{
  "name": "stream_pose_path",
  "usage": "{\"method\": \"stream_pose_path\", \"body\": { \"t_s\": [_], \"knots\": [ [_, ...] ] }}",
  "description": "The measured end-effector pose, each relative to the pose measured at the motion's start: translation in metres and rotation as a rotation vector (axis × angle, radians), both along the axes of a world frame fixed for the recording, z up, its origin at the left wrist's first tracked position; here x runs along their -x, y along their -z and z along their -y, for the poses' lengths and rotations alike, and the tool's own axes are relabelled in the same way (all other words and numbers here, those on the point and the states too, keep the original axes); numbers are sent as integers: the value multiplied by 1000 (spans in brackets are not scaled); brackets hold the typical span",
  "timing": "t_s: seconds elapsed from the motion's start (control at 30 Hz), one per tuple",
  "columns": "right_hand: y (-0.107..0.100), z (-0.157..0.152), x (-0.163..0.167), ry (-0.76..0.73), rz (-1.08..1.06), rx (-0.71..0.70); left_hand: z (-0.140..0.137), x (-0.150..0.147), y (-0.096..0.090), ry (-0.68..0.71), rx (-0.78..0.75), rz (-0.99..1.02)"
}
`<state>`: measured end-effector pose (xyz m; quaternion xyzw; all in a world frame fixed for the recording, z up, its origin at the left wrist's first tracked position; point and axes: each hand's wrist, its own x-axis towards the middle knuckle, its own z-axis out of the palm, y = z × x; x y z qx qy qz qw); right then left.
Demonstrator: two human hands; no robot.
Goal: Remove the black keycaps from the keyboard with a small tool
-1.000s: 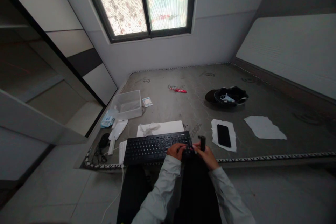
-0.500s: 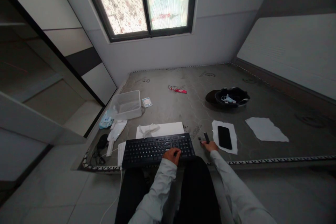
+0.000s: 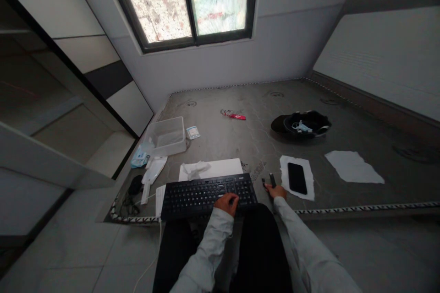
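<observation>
A black keyboard (image 3: 202, 197) lies across the mattress edge, above my knees. Over its lower right part is my left hand (image 3: 227, 203), fingers curled into a pinch; whatever they hold, if anything, is hidden. To the right of the keyboard, my right hand (image 3: 276, 191) rests low at the mattress and grips a small black stick-like object (image 3: 272, 179) that points away from me. Another small dark piece (image 3: 263, 182) shows at its fingertips; I cannot tell whether it is held. Right of that hand, a black phone (image 3: 297, 178) lies on a white paper sheet (image 3: 285, 185).
Behind the keyboard lie a white board (image 3: 223, 167) and crumpled tissue (image 3: 195, 170). A clear plastic box (image 3: 168, 142) stands left, near a black cabled item (image 3: 135, 185). Farther off are a red wrapper (image 3: 235, 116) and a dark cap (image 3: 285, 124). Another paper sheet (image 3: 354, 167) lies right.
The view has shifted slightly. Both hands keep nearly the same place and grip; the keyboard and other things have not visibly moved on the mattress.
</observation>
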<state>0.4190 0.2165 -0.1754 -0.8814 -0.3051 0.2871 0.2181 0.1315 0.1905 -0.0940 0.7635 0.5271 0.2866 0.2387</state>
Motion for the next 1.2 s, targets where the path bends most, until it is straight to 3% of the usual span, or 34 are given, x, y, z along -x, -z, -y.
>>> {"method": "stream_pose_path", "body": {
  "t_s": [0.4,0.6,0.87,1.07,1.2],
  "knots": [
    [1,1,-5,38,-34,-28,1,0,1,-16,8,2],
    [-17,4,-8,65,-41,-67,1,1,1,-6,17,1],
    [-74,15,17,60,-164,-506,4,-3,-7,37,57,-38],
    [-103,26,73,148,-815,-979,2,-17,-15,116,108,-108],
    [-112,30,104,176,-1057,-1064,-3,-23,-15,102,155,-127]
  ]
}}
